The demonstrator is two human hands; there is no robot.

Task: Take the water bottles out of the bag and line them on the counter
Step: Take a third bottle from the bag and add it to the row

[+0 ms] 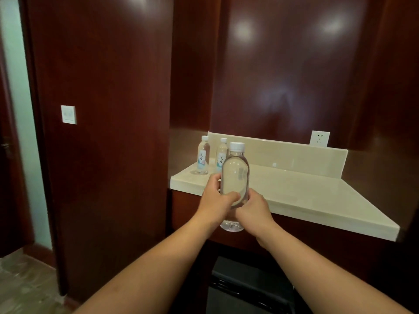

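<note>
Head view: you held a clear water bottle [234,175] in front of the desk [317,196], your left hand [216,200] and right hand [254,208] both grasping its lower half, probably to steady it before setting it down. Its long axis stood nearly upright, white cap up, base below the desk edge. Two labelled bottles [203,157] already stood upright near the desk's back left corner.

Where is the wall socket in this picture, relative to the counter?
In the head view, the white wall socket sits on the dark wood wall at the right, just above the counter's cream backsplash, far from the two standing bottles.
</note>
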